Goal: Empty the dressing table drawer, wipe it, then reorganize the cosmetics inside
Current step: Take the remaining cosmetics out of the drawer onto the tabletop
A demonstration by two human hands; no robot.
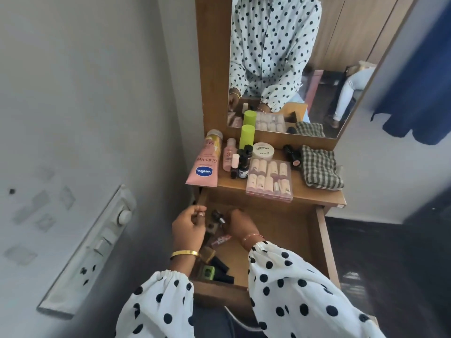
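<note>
The wooden drawer point(325, 247) of the dressing table is pulled open below the tabletop point(317, 193). Both hands reach into its far left part. My right hand point(240, 225) curls around a small dark bottle point(218, 216), which is tilted. My left hand point(189, 229) has its fingertips pinched together around something small and pale that I cannot identify. Left in the drawer are a pink tube point(220, 240), a green item point(208, 273) and black tubes point(223, 273). The right part of the drawer floor is bare wood.
The tabletop holds a pink Vaseline tube point(202, 167), a green-capped bottle point(247, 136), small dark bottles point(241, 164), a white jar point(263, 150), a clear box of lipsticks point(269, 181) and a folded checked cloth point(322, 170). A mirror point(280, 69) stands behind; a switch panel point(97, 245) is on the left wall.
</note>
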